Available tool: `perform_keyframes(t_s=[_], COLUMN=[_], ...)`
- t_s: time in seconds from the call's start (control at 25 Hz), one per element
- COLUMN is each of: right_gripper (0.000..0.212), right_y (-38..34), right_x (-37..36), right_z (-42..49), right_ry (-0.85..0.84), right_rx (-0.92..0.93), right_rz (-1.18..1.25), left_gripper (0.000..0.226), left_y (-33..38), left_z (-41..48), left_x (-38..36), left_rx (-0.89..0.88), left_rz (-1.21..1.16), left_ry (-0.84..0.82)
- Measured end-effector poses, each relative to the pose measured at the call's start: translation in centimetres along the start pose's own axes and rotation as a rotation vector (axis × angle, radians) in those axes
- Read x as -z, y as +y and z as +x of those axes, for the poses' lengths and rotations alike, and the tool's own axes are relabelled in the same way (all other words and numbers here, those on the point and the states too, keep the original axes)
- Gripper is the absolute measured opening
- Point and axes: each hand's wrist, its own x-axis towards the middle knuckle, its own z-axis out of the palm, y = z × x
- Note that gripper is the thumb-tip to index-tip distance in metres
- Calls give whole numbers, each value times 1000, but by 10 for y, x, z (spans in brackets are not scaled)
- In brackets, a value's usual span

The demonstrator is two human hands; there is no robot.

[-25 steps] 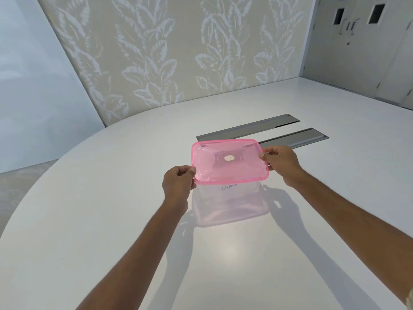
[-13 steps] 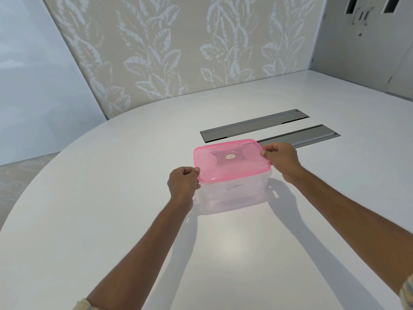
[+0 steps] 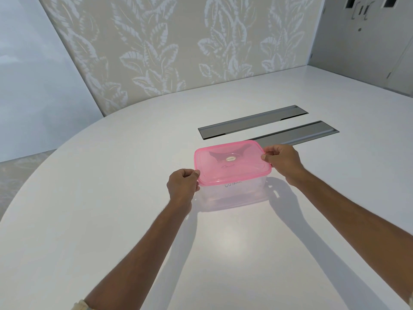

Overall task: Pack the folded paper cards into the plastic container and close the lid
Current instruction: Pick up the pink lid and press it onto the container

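Observation:
A clear plastic container (image 3: 232, 193) stands on the white table (image 3: 111, 198), and a translucent pink lid (image 3: 231, 162) lies over its top. My left hand (image 3: 182, 186) pinches the lid's near-left corner. My right hand (image 3: 282, 161) pinches the lid's right edge. A round sticker sits at the lid's middle. Dark shapes show faintly through the lid; I cannot tell if they are the paper cards.
Two long grey metal cable hatches (image 3: 252, 121) (image 3: 297, 135) are set flush in the table just behind the container. A leaf-patterned wall (image 3: 178, 52) rises past the table's far edge. Grey doors (image 3: 362, 30) stand at the far right.
The lid has come down from just above the container onto its rim, with both hands still holding its edges. The view has shifted slightly.

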Motion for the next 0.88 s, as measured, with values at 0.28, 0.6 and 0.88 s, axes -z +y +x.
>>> perform_keyframes(t_s=[0.28, 0.6, 0.88], right_gripper=[28, 12, 26], right_y=[5, 1, 5], right_x=[0, -5, -14], right_z=[1, 4, 7], right_ry=[-13, -6, -20], right_rx=[-10, -37, -68], right_rz=[2, -6, -30], left_gripper=[13, 17, 26], left_y=[-1, 1, -6], left_z=[-1, 6, 7], left_x=[-2, -4, -17], left_rx=[8, 64, 74], left_rz=[-30, -29, 49], left_ry=[-5, -52, -85])
